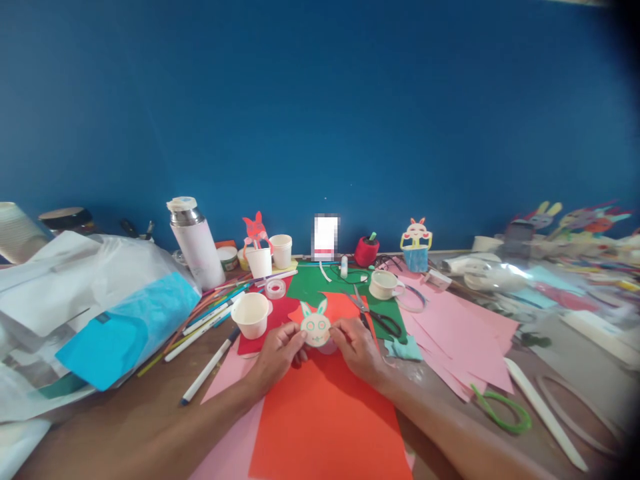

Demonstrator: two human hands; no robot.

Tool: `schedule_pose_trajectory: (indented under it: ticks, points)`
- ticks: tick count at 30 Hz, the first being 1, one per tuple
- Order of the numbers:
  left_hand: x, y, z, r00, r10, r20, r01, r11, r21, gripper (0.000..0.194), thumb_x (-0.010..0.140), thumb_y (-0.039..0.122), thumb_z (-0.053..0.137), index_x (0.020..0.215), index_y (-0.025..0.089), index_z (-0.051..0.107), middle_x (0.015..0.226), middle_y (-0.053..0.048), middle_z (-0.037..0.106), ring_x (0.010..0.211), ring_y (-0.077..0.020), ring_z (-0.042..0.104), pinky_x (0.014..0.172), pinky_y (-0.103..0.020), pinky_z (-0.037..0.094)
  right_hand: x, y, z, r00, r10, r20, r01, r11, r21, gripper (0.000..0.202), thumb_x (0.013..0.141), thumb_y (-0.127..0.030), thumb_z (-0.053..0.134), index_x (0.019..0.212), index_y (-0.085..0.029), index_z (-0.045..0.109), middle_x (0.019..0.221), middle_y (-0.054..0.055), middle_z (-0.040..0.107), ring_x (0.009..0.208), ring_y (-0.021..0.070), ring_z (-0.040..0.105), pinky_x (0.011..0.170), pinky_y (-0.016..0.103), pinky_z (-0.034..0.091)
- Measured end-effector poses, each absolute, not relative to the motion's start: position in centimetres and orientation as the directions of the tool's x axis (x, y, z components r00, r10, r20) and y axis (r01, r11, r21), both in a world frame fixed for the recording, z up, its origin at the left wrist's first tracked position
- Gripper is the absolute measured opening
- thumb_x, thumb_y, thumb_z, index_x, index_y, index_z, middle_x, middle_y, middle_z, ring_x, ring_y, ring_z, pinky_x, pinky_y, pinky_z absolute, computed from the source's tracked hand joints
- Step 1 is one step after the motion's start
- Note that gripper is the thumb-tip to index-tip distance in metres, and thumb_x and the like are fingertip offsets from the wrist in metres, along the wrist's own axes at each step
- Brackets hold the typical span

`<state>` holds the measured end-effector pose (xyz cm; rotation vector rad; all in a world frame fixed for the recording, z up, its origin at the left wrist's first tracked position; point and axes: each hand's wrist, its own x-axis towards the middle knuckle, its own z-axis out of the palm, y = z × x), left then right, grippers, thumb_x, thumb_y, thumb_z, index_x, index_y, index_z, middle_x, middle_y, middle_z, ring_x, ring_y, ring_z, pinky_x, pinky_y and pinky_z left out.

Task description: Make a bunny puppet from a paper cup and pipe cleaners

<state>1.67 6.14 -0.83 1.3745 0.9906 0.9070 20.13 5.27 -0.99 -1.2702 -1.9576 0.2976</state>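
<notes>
Between my two hands is a round paper bunny face (316, 328), white with green-lined ears, ringed eyes and a drawn mouth. My left hand (281, 348) pinches its left edge, and my right hand (356, 345) pinches the right edge. Below it lies a sheet of orange-red paper (330, 417). Black-handled scissors (385, 325) rest open on green paper just beyond my right hand. A white paper cup (251, 316) stands to the left of my left hand, with a roll of clear tape (275, 288) behind it.
Markers (213, 367) and coloured sticks lie at the left, near a thermos (195, 247) and a plastic bag (120, 300). Pink sheets (460, 333) spread at the right, beside a green pipe cleaner (505, 417). Two finished-looking cup figures (416, 257) stand along the blue wall.
</notes>
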Motion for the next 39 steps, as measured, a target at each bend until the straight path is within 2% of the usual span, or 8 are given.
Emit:
schedule_pose_trajectory:
  ticks: [10,18,26,35,39]
  points:
    - [1.7,6.0,-0.8,0.328,0.944,-0.034,0.079,0.009,0.997,0.028,0.079,0.041,0.047,0.069,0.014,0.052,0.048,0.002,0.054,0.04,-0.0082,0.048,0.041,-0.019,0.034,20.2,5.3,-1.3,-0.198,0.857,0.476,0.668,0.473,-0.574,0.024,0.087,-0.029,0.04,0.07,-0.019,0.053,0.065,0.0,0.057,0.064,0.0137,0.05,0.064,0.026,0.034]
    - [1.8,5.9,-0.4,0.186,0.982,-0.02,0.022,0.016,1.0,0.025,0.077,0.038,0.049,0.07,0.015,0.051,0.051,0.002,0.055,0.044,-0.0091,0.05,0.043,-0.02,0.037,20.3,5.0,-0.9,-0.283,0.82,0.497,0.65,0.545,-0.53,0.024,0.086,-0.027,0.042,0.066,-0.017,0.052,0.062,-0.001,0.056,0.059,0.0109,0.047,0.065,0.026,0.03]
    - [1.8,6.1,-0.8,0.148,0.989,0.006,0.008,-0.007,1.0,0.023,0.078,0.036,0.047,0.07,0.015,0.05,0.053,0.002,0.056,0.047,-0.0093,0.051,0.047,-0.021,0.04,21.0,3.7,-0.2,-0.603,0.595,0.531,0.517,0.799,-0.308,0.014,0.082,-0.026,0.049,0.074,-0.017,0.056,0.068,0.001,0.059,0.068,0.0128,0.05,0.068,0.03,0.029]
    - [1.9,6.1,-0.4,0.156,0.988,0.005,-0.02,-0.002,1.0,0.02,0.078,0.034,0.049,0.071,0.015,0.05,0.054,0.003,0.054,0.047,-0.009,0.051,0.047,-0.021,0.04,20.7,2.4,0.4,-0.805,0.451,0.384,0.393,0.892,-0.224,0.021,0.086,-0.036,0.044,0.086,-0.02,0.058,0.077,0.001,0.059,0.073,0.0129,0.049,0.072,0.032,0.027]
    - [1.9,6.1,-0.5,0.156,0.988,0.003,-0.024,0.001,1.0,0.02,0.078,0.034,0.048,0.072,0.015,0.05,0.056,0.002,0.054,0.048,-0.0091,0.052,0.047,-0.02,0.04,20.1,1.4,0.6,-0.876,0.366,0.315,0.313,0.927,-0.206,0.034,0.081,-0.05,0.045,0.091,-0.021,0.058,0.086,0.002,0.058,0.077,0.0142,0.047,0.073,0.033,0.026]
